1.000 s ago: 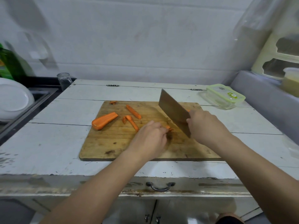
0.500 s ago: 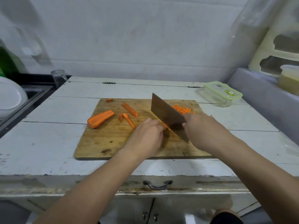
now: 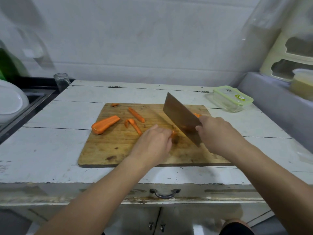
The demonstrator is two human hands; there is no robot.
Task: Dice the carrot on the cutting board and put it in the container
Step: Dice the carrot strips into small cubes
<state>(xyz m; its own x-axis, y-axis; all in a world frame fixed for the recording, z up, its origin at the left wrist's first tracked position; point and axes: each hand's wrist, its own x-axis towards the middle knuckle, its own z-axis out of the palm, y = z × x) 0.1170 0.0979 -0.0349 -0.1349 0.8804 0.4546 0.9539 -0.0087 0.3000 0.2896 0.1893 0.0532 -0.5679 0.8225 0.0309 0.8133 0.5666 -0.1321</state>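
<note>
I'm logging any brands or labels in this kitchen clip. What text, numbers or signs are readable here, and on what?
No text can be read in this picture.
Container lid: a dark oval mark and a green sticker with a white dot, both too small and blurred to read.
Green bottle at the left edge: no label is legible.
Cleaver, cutting board and glass jar: no markings visible.

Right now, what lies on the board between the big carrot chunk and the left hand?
In the head view, two cut carrot sticks and a small piece lie between the carrot chunk and the left hand.
</note>
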